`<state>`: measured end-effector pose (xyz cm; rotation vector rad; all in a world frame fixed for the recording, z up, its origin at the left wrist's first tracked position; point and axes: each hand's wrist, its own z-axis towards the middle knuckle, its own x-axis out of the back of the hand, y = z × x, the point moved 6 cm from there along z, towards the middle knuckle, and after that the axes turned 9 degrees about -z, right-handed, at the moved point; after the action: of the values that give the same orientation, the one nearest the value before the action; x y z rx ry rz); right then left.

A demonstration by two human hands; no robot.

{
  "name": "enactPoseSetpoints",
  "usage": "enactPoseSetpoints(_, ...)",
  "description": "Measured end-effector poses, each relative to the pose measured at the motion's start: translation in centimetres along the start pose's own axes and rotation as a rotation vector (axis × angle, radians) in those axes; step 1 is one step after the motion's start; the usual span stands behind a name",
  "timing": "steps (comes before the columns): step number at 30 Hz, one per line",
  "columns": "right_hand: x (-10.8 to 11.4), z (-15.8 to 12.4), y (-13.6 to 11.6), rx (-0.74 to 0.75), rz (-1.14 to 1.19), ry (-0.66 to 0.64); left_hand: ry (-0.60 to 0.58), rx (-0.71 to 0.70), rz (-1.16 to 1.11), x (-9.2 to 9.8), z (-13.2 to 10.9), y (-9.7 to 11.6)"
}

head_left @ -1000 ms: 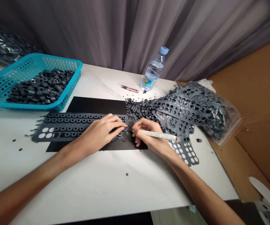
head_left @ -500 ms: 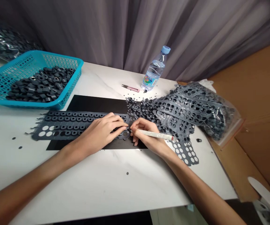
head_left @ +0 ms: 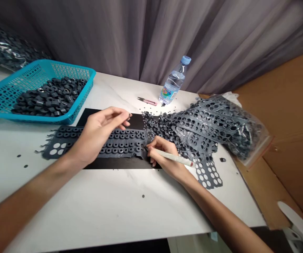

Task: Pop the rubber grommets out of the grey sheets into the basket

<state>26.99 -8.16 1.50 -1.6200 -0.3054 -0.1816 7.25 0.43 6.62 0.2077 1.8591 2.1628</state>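
My left hand (head_left: 104,128) is raised above a dark grey rubber sheet (head_left: 125,136) of round, holed parts. Its thumb and fingers are pinched together, with a tiny dark piece (head_left: 129,116) just showing at the tips. My right hand (head_left: 164,151) grips a white pen-like tool (head_left: 174,157) with a reddish rear end. The tool's thin dark tip points at the sheet's right end. Several holes at the sheet's left end have no part in them. Under the sheet lies a black mat (head_left: 104,163).
A blue basket (head_left: 73,117) of loose grey rings stands at left, before a filled plastic bag (head_left: 6,49). Pink snips (head_left: 148,101) and a water bottle (head_left: 172,84) are at the back. Loose rings (head_left: 164,123), punched sheets (head_left: 206,119) and a clear bag (head_left: 251,140) lie right.
My left hand has lifted off the sheet's right end and moved up and left, fingers pinched. The right hand stays near the same spot with the tool.
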Motion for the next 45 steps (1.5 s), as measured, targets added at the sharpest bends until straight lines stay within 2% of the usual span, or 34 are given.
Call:
enactPoseSetpoints(3, 0.4, 0.1, 0.5, -0.012, 0.096, 0.041, -0.048, 0.201, -0.196, 0.7, 0.2, -1.2)
enactPoseSetpoints(6, 1.2, 0.1, 0.3, 0.021, 0.115, 0.133, -0.152, 0.335, -0.238, 0.1, -0.7, -2.4)
enactPoseSetpoints(11, 2.6, -0.1, -0.6, 0.059, 0.056, 0.265, -0.259, 0.412, -0.229, -1.2, -2.0, -3.0)
enactPoseSetpoints(18, 2.9, -0.2, -0.9, 0.07, -0.005, 0.271, -0.279, 0.537, -0.285, -2.1, -3.1, -3.9)
enactPoseSetpoints(24, 2.8, -0.2, -0.4, 0.079, -0.045, 0.261, -0.296, 0.669, -0.333, -2.8, -4.0, -3.8)
enactPoseSetpoints(28, 2.7, -0.1, -0.2, 0.056, -0.093, 0.245, -0.315, 0.691, -0.319, -2.8, -4.2, -3.6)
enactPoseSetpoints(37, 2.6, -0.1, -0.5, 0.047, -0.165, 0.213, -0.353, 0.646, -0.347, -3.3, -4.2, -2.5)
enactPoseSetpoints(45, 2.6, -0.3, -0.8, 0.06, -0.205, 0.208, -0.427, 0.659, -0.318, -3.3, -4.5, -2.5)
